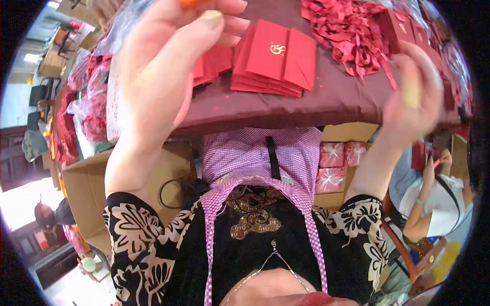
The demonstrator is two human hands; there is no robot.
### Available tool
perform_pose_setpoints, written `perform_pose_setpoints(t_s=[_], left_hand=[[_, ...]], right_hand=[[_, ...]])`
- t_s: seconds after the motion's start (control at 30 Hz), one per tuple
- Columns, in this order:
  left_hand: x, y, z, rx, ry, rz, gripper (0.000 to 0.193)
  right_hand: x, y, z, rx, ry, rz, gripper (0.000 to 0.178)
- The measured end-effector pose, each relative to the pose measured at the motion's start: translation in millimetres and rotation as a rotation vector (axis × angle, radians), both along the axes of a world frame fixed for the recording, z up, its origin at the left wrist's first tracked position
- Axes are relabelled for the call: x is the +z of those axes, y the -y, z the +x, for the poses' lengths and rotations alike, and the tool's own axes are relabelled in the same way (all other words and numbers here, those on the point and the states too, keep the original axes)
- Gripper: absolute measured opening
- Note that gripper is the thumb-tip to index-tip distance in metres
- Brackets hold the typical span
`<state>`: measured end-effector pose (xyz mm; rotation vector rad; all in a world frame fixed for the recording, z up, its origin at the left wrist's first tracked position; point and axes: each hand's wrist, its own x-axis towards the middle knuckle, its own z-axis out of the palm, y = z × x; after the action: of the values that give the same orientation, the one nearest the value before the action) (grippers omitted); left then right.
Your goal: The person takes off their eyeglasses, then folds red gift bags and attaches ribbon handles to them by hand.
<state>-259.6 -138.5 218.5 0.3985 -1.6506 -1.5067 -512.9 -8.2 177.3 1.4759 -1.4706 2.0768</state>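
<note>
My left hand (163, 66) is raised over the left part of the table, its fingers loosely curved and apart. A pale yellow covering sits on the thumb tip, and something orange (189, 2) shows at the fingers, cut off by the upper edge. Just right of this hand lies a stack of red folded paper pouches (278, 56), the top one with a gold emblem. My right hand (416, 94) is smeared by motion beside a heap of red ribbons (349, 30). A ribbon end hangs near its fingertips; whether they hold it is unclear. Its thumb wears a yellowish covering too.
A dark maroon cloth (245, 109) covers the table. More red pouches (209, 66) lie partly behind my left hand. Cardboard boxes (89, 194) stand below, one holding wrapped pink packs (332, 166). At the right, another person (434, 199) handles something red.
</note>
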Motion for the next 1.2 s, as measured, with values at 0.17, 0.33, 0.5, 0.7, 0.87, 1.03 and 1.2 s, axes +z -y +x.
perform_pose_setpoints(t_s=[0.17,0.33,0.5,0.7,0.87,1.03,1.2], left_hand=[[-68,48,-47,0.205,0.473,-0.206,0.043],[-122,76,-80,0.481,0.844,-0.809,0.051],[-142,73,-87,0.503,1.036,-0.760,0.046],[-155,76,-83,0.591,0.902,-0.602,0.051],[-153,76,-91,0.543,0.734,-0.375,0.039],[-154,75,-88,0.598,0.668,-0.367,0.036],[-159,77,-91,0.582,0.768,-0.487,0.033]], right_hand=[[-69,21,-54,0.067,0.097,0.462,0.018],[-113,12,-75,-0.144,-0.237,0.620,0.014],[-137,13,-75,-0.273,-0.503,0.734,0.021],[-141,13,-70,-0.303,-0.500,0.604,0.015],[-120,18,-69,-0.234,-0.326,0.363,0.014],[-98,44,-34,0.022,0.014,0.335,0.017],[-113,79,-12,0.155,-0.227,0.390,0.015]])
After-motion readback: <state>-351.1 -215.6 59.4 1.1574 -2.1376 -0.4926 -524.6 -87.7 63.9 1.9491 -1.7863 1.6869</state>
